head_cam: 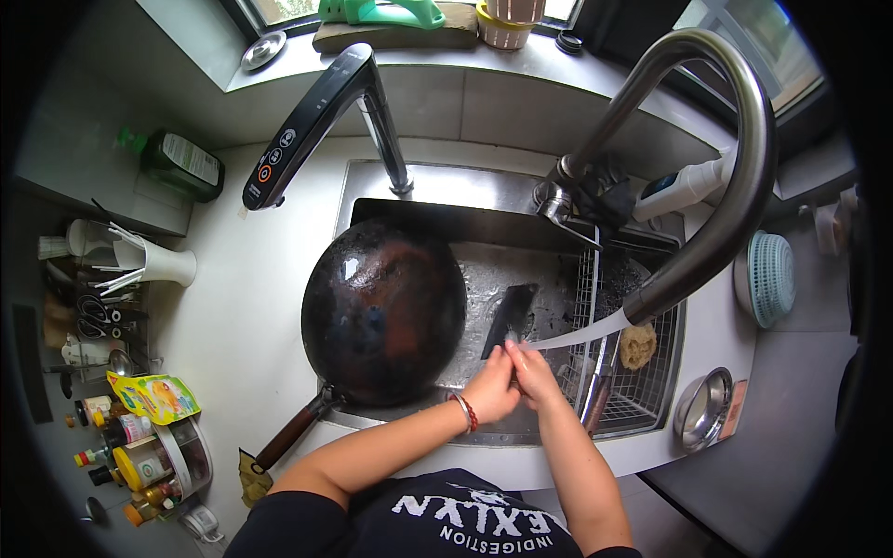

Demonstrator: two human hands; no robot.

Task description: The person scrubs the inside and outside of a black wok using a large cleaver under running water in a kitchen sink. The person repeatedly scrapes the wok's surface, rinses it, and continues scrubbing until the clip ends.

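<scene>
Both my hands meet over the steel sink, under a stream of water from the curved metal faucet. The fingertips of my left hand, which has a red bead bracelet and a bangle at the wrist, touch those of my right hand. Whether something small lies between the fingers cannot be seen. An upturned dark wok rests in the sink's left part, its wooden handle reaching over the front edge. Just beyond my hands a flat black object lies on the sink floor.
A wire basket holding a loofah sponge fills the sink's right part. A black-topped faucet stands behind the wok. Bottles and a white utensil holder line the left side; a metal bowl sits at right.
</scene>
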